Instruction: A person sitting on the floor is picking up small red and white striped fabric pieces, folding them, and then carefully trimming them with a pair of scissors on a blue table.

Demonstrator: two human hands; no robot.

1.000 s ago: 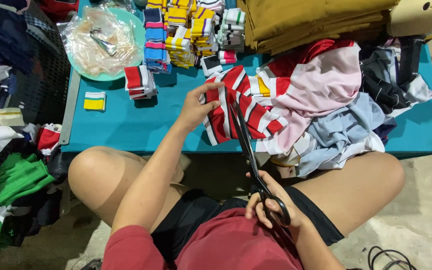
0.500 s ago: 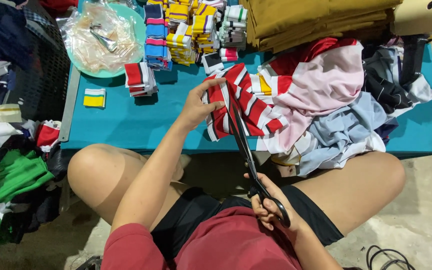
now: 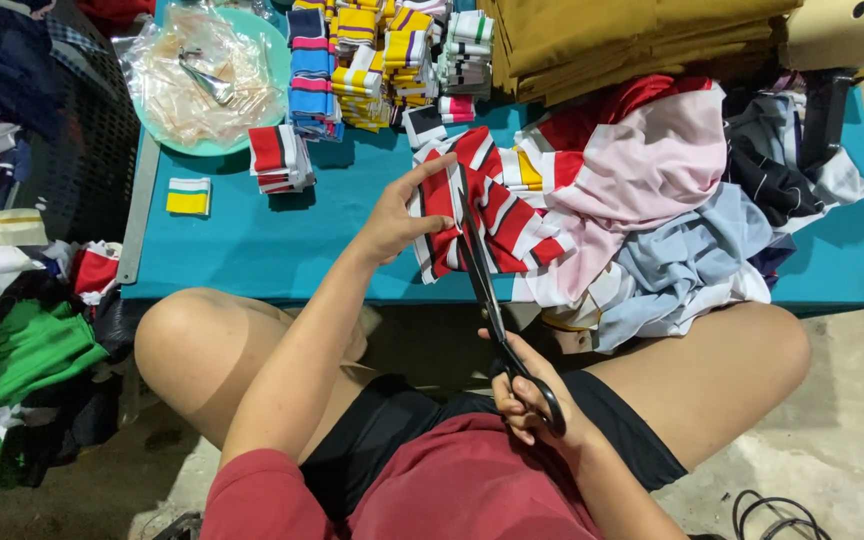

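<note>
Two hands work over a teal table (image 3: 252, 250) set low across the lap, so cloth can lie flat within reach. From the table's middle, a loose heap of garments (image 3: 672, 200) spreads toward 3 o'clock, spilling over the near edge, and folded mustard fabric (image 3: 632, 40) sits at 1 o'clock. Stacks of striped knit pieces (image 3: 382, 50) line 12 o'clock (apparently sorted by colour). The left hand (image 3: 397, 215) pins the red-and-white striped cloth (image 3: 492, 215) taut at the centre, while the right hand (image 3: 537, 405), clenched through the handles, steers long black scissors (image 3: 482, 270) up into it.
</note>
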